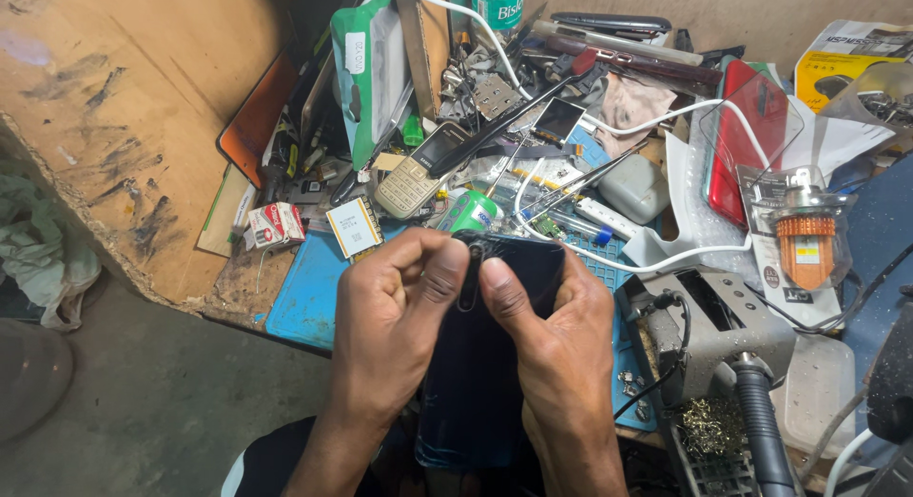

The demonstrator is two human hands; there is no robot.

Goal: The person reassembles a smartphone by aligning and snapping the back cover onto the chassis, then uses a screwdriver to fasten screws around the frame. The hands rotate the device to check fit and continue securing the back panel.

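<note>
Two bare hands meeting over a dark smartphone (495, 364), seen from above. Left hand (390, 311) curled around the phone's left edge, thumb pressed at the top corner; right hand (556, 331) clasped on the right edge, thumb alongside. Both clamped on the phone, held upright and tilted toward the viewer, just in front of a blue work mat (309, 292). Small dark loop, perhaps a thin tool or clip, pinched between the two thumbs near the camera corner; too small to tell.

Likely best handled with steady, even thumb pressure at the top corner, phone braced by the remaining fingers, no twisting of the glass.

Crowded wooden bench (124, 155) behind: old keypad phone (414, 174), small white box (276, 224), green-capped bottle (473, 212), white cable (666, 259) looping across, red phone back cover (747, 136), orange-based lamp in clear packaging (804, 235), grey soldering stand (723, 331) with a black handle at right. Scattered tweezers, small parts and papers. Grey concrete floor (162, 402) at lower left, crumpled pale cloth (38, 250) at the far left edge.
</note>
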